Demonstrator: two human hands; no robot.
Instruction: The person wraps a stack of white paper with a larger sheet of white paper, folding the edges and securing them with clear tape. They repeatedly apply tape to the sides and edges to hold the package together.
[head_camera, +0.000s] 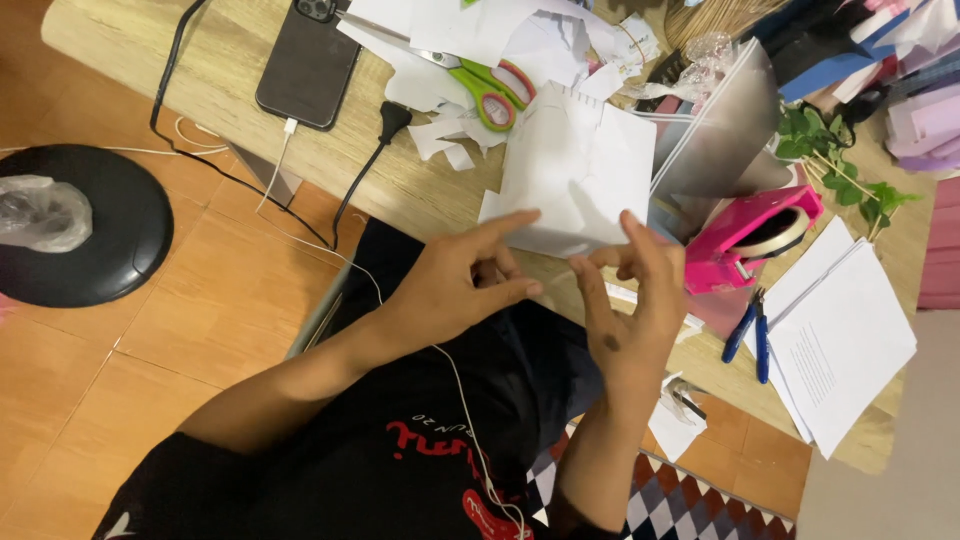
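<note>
A white folded paper piece (580, 170) with a fringed top edge lies on the wooden table (200, 70). My left hand (455, 290) is at its near edge, with the index finger stretched onto the paper's lower left corner and the thumb held out below. My right hand (630, 310) is beside it, fingers spread, one fingertip touching the paper's lower right edge. Neither hand visibly grips anything. Whether something thin is stretched between the fingers cannot be made out.
Green and red scissors (492, 92) lie among paper scraps behind the paper. A black phone (310, 60) is plugged in at the far left. To the right are a pink tape dispenser (750, 235), a blue-handled tool (748, 335), white sheets (845, 345) and a leafy sprig (840, 165). A black round base (90, 240) stands on the floor.
</note>
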